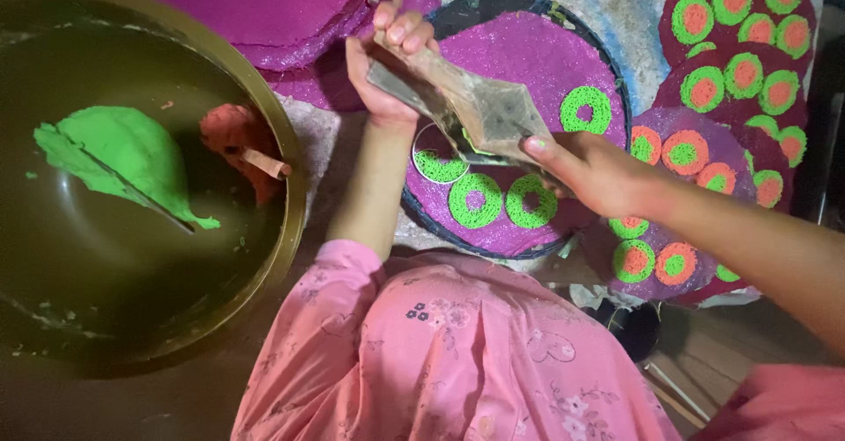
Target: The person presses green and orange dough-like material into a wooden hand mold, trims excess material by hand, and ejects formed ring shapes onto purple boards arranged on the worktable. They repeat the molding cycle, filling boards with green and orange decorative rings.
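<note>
From the head view I watched both hands work one tool over a round purple disc [528,62] that lay on a dark-rimmed tray [515,1]; the left hand [387,62] was closed around the upper end of a grey metal press [466,102], fingers curled tight over its top, which seemed to me the grip that supplies the squeeze; the right hand [594,172] had its fingers wrapped around the lower, diamond-shaped end, steadying it, I judged, so the outlet stayed just above the disc; the press sat tilted, high end away from me, low end near the disc's near edge.

Under the outlet a white ring [438,155] rested on the purple surface with green noodle-like paste partly filling it; it likely served as a guide for the shape; beside it lay two finished green rings [475,200], and another sat farther right on the same disc.

To my left a wide brass-coloured basin [290,168] held a lump of green paste [123,155] and a smaller lump of orange-red paste [231,128] with a stick in it, kept within reach, I supposed, for refilling; on the right, decorated discs [739,80] with green and orange rings overlapped one another, well apart from the basin.
</note>
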The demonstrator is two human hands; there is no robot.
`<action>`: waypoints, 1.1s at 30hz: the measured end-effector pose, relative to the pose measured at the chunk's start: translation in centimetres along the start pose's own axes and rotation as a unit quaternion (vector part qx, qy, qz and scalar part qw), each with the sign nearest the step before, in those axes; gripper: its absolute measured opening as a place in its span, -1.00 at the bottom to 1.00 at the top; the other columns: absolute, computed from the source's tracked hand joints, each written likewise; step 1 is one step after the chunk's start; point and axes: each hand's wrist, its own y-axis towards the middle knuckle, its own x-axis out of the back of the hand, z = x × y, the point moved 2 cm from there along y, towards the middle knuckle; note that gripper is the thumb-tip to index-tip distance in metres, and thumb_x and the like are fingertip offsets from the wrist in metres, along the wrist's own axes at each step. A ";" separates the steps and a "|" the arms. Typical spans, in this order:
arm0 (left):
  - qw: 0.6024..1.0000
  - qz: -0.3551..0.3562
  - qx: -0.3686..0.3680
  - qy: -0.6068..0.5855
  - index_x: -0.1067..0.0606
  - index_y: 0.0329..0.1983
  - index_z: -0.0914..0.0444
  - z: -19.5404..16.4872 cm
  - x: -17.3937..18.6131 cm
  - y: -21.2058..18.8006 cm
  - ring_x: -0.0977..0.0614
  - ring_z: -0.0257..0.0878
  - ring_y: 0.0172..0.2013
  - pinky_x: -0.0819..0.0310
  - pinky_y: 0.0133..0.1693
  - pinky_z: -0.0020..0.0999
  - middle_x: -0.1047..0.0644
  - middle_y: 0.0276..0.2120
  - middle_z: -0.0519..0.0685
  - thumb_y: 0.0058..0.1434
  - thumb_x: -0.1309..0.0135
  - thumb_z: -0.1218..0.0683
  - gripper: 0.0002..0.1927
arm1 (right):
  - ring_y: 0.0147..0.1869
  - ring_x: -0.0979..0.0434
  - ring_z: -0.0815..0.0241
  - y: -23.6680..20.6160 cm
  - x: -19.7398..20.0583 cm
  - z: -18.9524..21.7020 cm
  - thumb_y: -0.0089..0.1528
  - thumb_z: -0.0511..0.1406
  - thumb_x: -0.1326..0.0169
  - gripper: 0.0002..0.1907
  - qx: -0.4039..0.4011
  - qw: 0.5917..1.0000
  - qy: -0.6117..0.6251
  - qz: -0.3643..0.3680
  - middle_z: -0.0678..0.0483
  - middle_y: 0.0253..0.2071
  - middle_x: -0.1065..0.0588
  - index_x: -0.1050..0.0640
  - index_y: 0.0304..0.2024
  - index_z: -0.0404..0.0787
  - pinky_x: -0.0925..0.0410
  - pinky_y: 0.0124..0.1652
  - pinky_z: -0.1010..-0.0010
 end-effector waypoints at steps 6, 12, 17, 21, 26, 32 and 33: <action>0.996 0.038 0.043 0.073 -0.37 -0.11 0.13 -3.3 -1.5 2.0 -0.52 -0.24 -0.12 -0.54 0.17 -0.11 -0.44 -0.23 -0.12 0.44 0.25 -0.03 -0.79 | -0.40 -0.50 0.20 1.4 -1.8 1.4 0.32 0.22 0.35 -0.23 0.122 0.992 0.025 -0.034 0.04 -0.49 -0.48 -0.53 -0.22 -0.30 -0.38 -0.33 0.26; 0.995 0.021 0.027 0.098 -0.36 -0.10 0.15 -4.3 -2.7 -0.1 -0.52 -0.23 -0.13 -0.55 0.13 -0.11 -0.43 -0.23 -0.11 0.41 0.25 -0.05 -0.77 | -0.51 -0.47 0.26 1.5 -3.3 1.5 0.30 0.23 0.38 -0.22 0.105 0.992 0.064 0.037 0.08 -0.56 -0.46 -0.61 -0.27 -0.23 -0.38 -0.41 0.29; 0.999 0.002 -0.007 0.051 -0.34 -0.07 0.17 -0.8 -1.7 -1.1 -0.54 -0.18 -0.08 -0.52 0.14 -0.09 -0.43 -0.21 -0.07 0.39 0.16 -0.17 -0.66 | -0.51 -0.49 0.22 0.4 -1.7 0.0 0.29 0.24 0.34 -0.19 0.002 0.999 0.042 0.033 0.05 -0.57 -0.47 -0.58 -0.38 -0.30 -0.39 -0.41 0.28; 0.996 -0.028 0.019 0.077 -0.36 0.13 0.20 0.4 -0.9 0.5 -0.54 -0.18 0.05 -0.42 0.22 -0.12 -0.49 -0.03 -0.05 0.45 0.22 -0.16 -0.60 | -0.45 -0.50 0.25 0.3 0.5 -1.3 0.32 0.23 0.28 -0.22 0.013 0.998 -0.004 -0.061 0.03 -0.54 -0.49 -0.55 -0.37 -0.32 -0.37 -0.35 0.32; 0.924 -0.209 0.085 0.309 -0.23 0.45 0.39 -1.9 -1.7 -0.2 -0.47 0.05 0.29 -0.36 0.36 0.02 -0.46 0.25 0.16 0.49 0.11 -0.23 -0.29 | -0.34 -0.45 0.26 0.7 1.3 -3.2 0.33 0.19 0.17 -0.29 0.145 0.978 0.109 -0.099 0.04 -0.40 -0.48 -0.50 -0.22 -0.36 -0.36 -0.32 0.33; 0.413 0.029 0.299 0.860 0.13 0.53 0.34 -1.7 -5.9 -7.1 -0.08 0.24 0.40 0.05 0.34 0.09 -0.16 0.41 0.30 0.03 -0.41 0.08 0.18 | -0.25 -0.48 0.24 -0.4 -1.1 -7.1 0.34 0.34 0.28 -0.11 0.286 0.909 0.284 -0.102 0.03 -0.31 -0.52 -0.52 -0.09 -0.36 -0.35 -0.22 0.37; 0.375 0.035 0.325 0.868 0.12 0.54 0.27 -1.5 -6.3 -7.8 -0.09 0.22 0.40 0.07 0.33 0.12 -0.17 0.40 0.28 -0.03 -0.43 0.07 0.21 | -0.26 -0.45 0.23 -0.5 -1.7 -7.6 0.33 0.38 0.29 -0.07 0.301 0.895 0.316 -0.097 0.02 -0.30 -0.51 -0.52 -0.06 -0.37 -0.31 -0.23 0.36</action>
